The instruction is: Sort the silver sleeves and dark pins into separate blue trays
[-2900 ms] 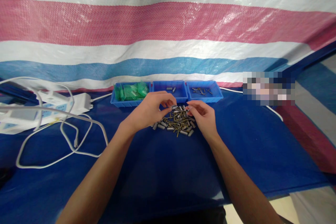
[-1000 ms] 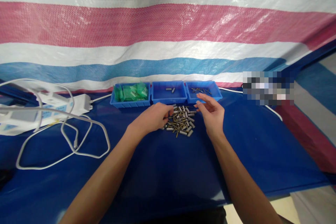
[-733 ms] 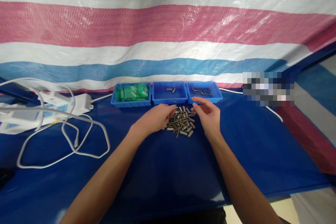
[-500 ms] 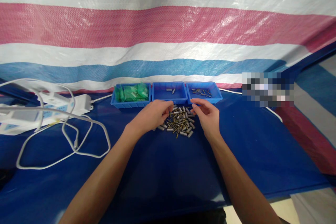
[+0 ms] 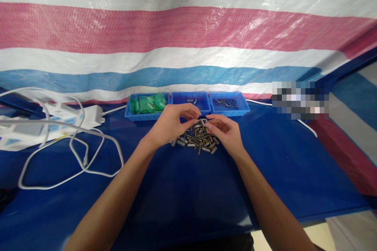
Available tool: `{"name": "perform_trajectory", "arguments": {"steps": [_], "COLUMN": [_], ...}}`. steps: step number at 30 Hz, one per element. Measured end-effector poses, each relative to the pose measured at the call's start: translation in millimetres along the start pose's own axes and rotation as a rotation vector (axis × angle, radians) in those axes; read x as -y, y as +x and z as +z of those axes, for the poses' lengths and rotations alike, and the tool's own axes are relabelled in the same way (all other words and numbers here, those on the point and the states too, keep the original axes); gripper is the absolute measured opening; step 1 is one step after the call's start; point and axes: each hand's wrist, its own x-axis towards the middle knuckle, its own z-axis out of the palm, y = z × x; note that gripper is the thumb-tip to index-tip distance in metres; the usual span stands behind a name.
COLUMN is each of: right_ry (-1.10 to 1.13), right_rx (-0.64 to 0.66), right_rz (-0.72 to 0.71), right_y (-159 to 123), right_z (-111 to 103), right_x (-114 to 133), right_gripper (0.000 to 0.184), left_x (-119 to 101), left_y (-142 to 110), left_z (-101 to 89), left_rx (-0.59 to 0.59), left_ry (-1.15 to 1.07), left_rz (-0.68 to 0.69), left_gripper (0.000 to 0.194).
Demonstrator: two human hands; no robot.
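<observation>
A heap of small grey cylinders and thin brass pins [image 5: 198,140] lies on the blue table cover. Both hands hover just above it, fingertips almost meeting. My left hand [image 5: 170,124] is pinched at thumb and forefinger on a small part, too small to name. My right hand [image 5: 224,131] is curled, its fingertips pinched close to the left hand's. Behind the heap stand three blue trays: the left tray [image 5: 132,115] holds green packets, the middle tray [image 5: 203,99] holds a couple of grey cylinders, the right tray [image 5: 240,108] holds brass pins.
White power strips [image 5: 69,115] and looping white cables [image 5: 73,153] lie at the left. A striped woven tarp [image 5: 188,43] hangs behind the trays. The table's front edge runs at the lower right [image 5: 332,211]. A blurred patch sits at the right.
My right hand has drawn back from the right tray and closed its fingers over the heap. My left hand has lifted off the heap, and the two hands' fingertips have come together.
</observation>
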Motion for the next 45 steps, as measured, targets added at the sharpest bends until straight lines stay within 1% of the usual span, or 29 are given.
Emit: {"name": "perform_trajectory", "arguments": {"steps": [3, 6, 14, 20, 24, 26, 28, 30, 33, 35, 37, 40, 45], "right_ry": [0.037, 0.057, 0.056, 0.067, 0.073, 0.062, 0.048, 0.026, -0.017, -0.039, -0.051, -0.058, -0.088], "right_rx": [0.042, 0.057, 0.088, 0.097, 0.090, 0.077, 0.048, -0.011, -0.186, -0.315, -0.391, -0.408, -0.362], "right_rz": [0.010, 0.026, 0.032, 0.037, 0.058, 0.071, 0.076, 0.057, -0.028, -0.087, -0.119, -0.125, -0.100], "right_y": [0, 0, 0, -2, -2, -1, 1, 3, 6, 8, 10, 10, 9], "right_z": [-1, -1, -2, 0, 2, 1, 0, -2, -6, -8, -10, -11, -9], "right_x": [0, -1, -5, 3, 6, 4, 1, -1, -5, -6, -7, -9, -11], "right_gripper": [0.036, 0.038, 0.029, 0.027, 0.023, 0.022, 0.023, 0.025, 0.026, 0.028, 0.032, 0.037, 0.033], "left_x": [2, 4, 1, 0, 0, 0, 1, 4, 12, 17, 21, 25, 29], "left_y": [0, 0, 0, -1, -1, 0, 0, -2, -5, -8, -10, -10, -8], "left_z": [1.4, 1.8, 0.5, 3.2, 5.8, 5.0, 1.7, -3.8, -13.0, -17.3, -18.9, -16.7, -7.8], "left_rx": [-0.031, -0.040, 0.047, 0.077, 0.094, 0.109, 0.137, 0.186, 0.279, 0.319, 0.351, 0.394, 0.405], "left_ry": [-0.009, 0.003, -0.022, -0.053, -0.037, 0.014, 0.112, 0.238, 0.397, 0.453, 0.473, 0.492, 0.568], "left_rz": [0.017, 0.017, -0.063, -0.101, -0.104, -0.094, -0.091, -0.101, -0.121, -0.130, -0.137, -0.151, -0.139], "left_gripper": [0.018, 0.020, 0.013, 0.014, 0.014, 0.014, 0.012, 0.011, 0.013, 0.019, 0.027, 0.033, 0.033]}}
